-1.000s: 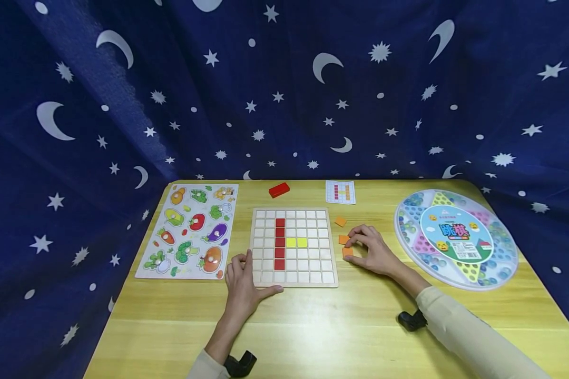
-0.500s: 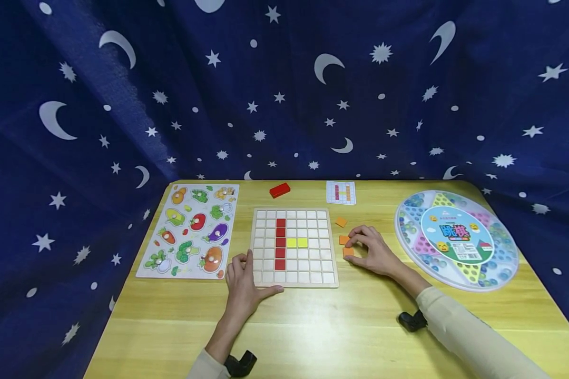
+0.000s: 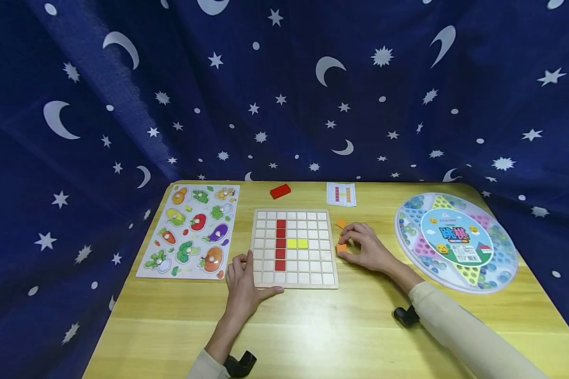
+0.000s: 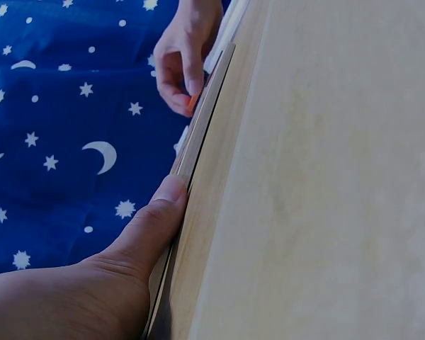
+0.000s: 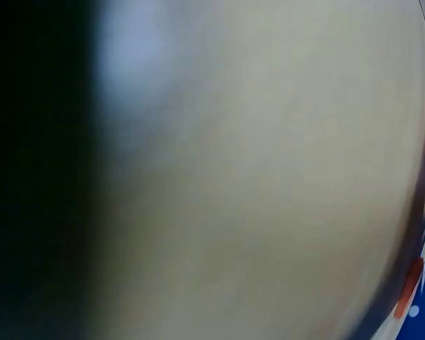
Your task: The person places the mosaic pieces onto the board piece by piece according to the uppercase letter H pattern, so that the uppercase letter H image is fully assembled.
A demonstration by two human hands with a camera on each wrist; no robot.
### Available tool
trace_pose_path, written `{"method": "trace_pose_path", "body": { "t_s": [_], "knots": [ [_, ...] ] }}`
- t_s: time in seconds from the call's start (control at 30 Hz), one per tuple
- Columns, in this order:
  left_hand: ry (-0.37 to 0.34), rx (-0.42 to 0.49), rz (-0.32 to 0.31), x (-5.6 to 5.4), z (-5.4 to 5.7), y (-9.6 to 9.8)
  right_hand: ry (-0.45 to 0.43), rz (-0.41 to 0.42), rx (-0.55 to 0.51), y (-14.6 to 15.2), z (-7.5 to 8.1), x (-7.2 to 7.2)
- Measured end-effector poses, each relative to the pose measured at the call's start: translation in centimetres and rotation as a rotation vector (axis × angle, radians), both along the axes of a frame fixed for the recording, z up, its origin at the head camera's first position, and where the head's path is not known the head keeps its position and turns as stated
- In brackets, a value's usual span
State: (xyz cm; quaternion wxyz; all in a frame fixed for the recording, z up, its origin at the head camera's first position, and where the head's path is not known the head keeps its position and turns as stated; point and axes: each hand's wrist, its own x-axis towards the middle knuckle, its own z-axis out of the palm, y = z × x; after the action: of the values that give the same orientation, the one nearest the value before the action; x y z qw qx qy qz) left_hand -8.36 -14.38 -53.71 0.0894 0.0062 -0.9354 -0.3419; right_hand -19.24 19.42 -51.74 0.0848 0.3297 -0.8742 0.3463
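A square wooden grid board (image 3: 295,280) lies mid-table, with a column of several red tiles (image 3: 280,242) and two yellow tiles (image 3: 297,243) in its cells. My left hand (image 3: 241,287) rests at its near left corner, thumb straight along the front edge and index finger on the left side. In the left wrist view the thumb (image 4: 152,223) presses that edge. Beside the board's right edge, my right hand (image 3: 367,248) pinches an orange tile (image 3: 342,248) between thumb and fingers. Another orange tile (image 3: 341,223) lies just beyond; whether a third is under the fingers, I cannot tell.
Behind the board lie a red block (image 3: 280,191) and a pattern card (image 3: 341,194). A vegetable puzzle board (image 3: 204,210) is on the left, a round Chinese checkers set (image 3: 457,242) on the right. A starry blue curtain (image 3: 284,131) hangs behind the wooden table (image 3: 313,337).
My right hand has shifted a little left, bringing the orange tile closer to the board's right edge. The left hand has stayed where it was.
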Motion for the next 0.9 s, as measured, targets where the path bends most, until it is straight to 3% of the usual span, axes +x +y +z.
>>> {"method": "trace_pose_path", "body": {
  "t_s": [0.2, 0.47, 0.7, 0.9],
  "knots": [
    [0.003, 0.002, 0.006, 0.0, -0.2, 0.1, 0.047, 0.024, 0.034, -1.7, 0.2, -1.4],
    [-0.014, 0.036, 0.000, 0.0, -0.3, 0.3, -0.002, 0.027, 0.055, -4.3, 0.5, -3.5],
    [-0.054, 0.046, 0.004, -0.1, -0.2, 0.3, -0.085, -0.035, 0.060, -6.2, 0.5, -4.7],
    [-0.039, 0.030, 0.005, -0.2, -0.2, 0.0, -0.122, -0.094, 0.097, -7.3, 0.3, -5.5]
  ]
}}
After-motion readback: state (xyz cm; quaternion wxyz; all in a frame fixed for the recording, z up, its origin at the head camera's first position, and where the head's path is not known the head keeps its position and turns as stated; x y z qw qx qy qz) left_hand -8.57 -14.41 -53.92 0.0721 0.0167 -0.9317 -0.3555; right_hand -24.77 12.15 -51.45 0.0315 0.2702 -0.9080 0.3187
